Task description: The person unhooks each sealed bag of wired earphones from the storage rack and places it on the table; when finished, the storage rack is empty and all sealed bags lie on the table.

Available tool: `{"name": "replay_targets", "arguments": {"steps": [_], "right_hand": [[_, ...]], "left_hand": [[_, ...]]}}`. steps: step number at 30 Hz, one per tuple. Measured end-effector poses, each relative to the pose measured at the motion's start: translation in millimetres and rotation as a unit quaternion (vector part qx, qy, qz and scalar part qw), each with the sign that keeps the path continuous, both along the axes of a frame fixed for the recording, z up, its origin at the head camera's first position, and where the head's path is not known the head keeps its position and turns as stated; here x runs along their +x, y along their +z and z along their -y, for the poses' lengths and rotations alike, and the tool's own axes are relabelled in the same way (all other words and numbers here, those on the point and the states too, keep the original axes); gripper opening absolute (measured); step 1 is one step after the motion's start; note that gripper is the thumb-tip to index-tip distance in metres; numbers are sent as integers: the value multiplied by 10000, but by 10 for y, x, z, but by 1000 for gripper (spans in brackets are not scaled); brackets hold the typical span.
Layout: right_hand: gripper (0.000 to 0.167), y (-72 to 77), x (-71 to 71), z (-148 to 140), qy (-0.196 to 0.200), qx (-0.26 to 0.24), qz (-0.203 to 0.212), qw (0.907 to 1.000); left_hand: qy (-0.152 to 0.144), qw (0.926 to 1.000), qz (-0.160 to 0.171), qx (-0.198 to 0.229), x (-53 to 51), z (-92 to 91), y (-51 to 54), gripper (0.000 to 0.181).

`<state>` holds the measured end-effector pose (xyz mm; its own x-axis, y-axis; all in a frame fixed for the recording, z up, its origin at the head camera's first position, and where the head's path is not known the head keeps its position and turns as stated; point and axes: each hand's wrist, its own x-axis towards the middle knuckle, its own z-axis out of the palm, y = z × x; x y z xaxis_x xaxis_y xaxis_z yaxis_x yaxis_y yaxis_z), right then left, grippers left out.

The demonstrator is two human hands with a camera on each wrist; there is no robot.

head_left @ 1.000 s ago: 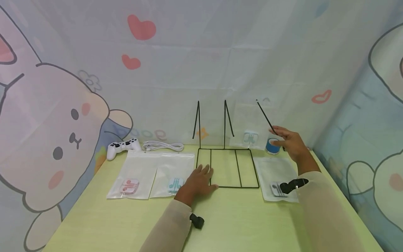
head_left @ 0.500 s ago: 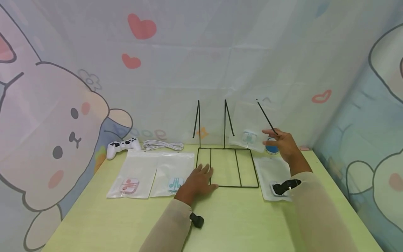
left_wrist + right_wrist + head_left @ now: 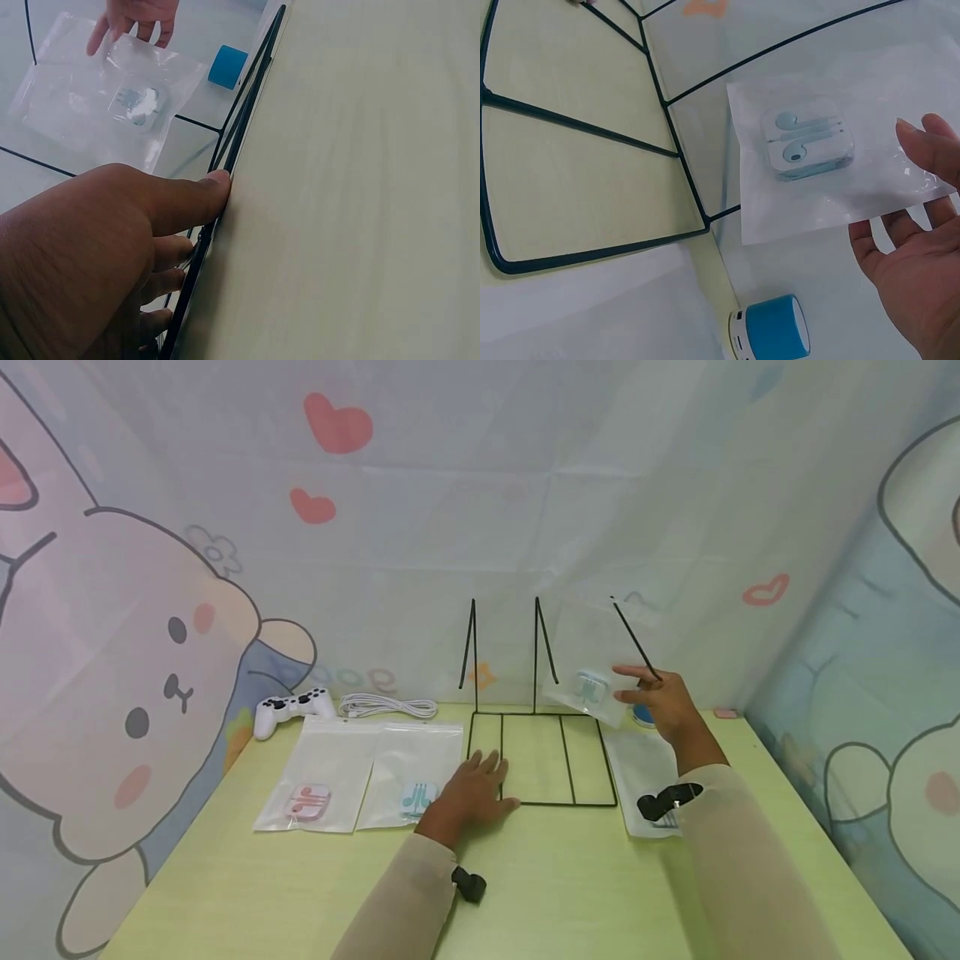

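Observation:
My left hand (image 3: 475,789) lies over the left front of a black wire rack's base (image 3: 543,805), fingers spread. In the left wrist view its thumb (image 3: 191,199) touches the front wire. At the rack's right hook arm (image 3: 636,639) hangs a clear zip bag (image 3: 780,214) holding a boxed pair of earphones (image 3: 808,139) with pale blue markings. My right hand (image 3: 663,702) is at the bag's right edge, fingers extended. The right wrist view puts its thumb on one side of the bag and its other fingers below and behind. No firm pinch shows.
A blue speaker (image 3: 775,328) stands behind the right hand. Another earphone bag (image 3: 637,768) lies right of the rack; two more bags (image 3: 337,752) lie left. A white game controller (image 3: 292,710) and coiled white cable (image 3: 388,707) sit at the back left.
My right hand has moved left, off the front of the speaker to the hanging bag. The bag's lower part has shifted slightly left and tilted. The left hand has stayed still.

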<state>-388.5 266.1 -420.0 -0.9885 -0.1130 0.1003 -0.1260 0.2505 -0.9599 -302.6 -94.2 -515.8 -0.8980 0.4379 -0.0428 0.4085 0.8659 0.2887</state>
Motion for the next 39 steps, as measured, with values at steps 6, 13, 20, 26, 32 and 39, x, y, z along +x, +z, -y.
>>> {"name": "replay_targets", "arguments": {"steps": [6,13,20,26,32,39], "right_hand": [[60,24,-5,32,-183,75,-31,9998],[59,92,54,30,-226,323,-161,9991],[57,173,116,-75,-209,358,-346,9985],[52,232,171,-181,-338,803,-672,9939],[48,307,227,-250,-337,900,-746,9926],[51,391,315,-278,-287,1063,-953,9893]], "left_hand": [[8,10000,55,4,3,3,9,80],[6,10000,46,-38,5,-3,12,80],[12,10000,73,-47,7,-1,19,80],[-19,10000,59,-65,-10,1,-7,81],[-41,10000,3,-77,-14,10,-3,81],[-45,9999,36,-134,-20,10,4,81]]}}
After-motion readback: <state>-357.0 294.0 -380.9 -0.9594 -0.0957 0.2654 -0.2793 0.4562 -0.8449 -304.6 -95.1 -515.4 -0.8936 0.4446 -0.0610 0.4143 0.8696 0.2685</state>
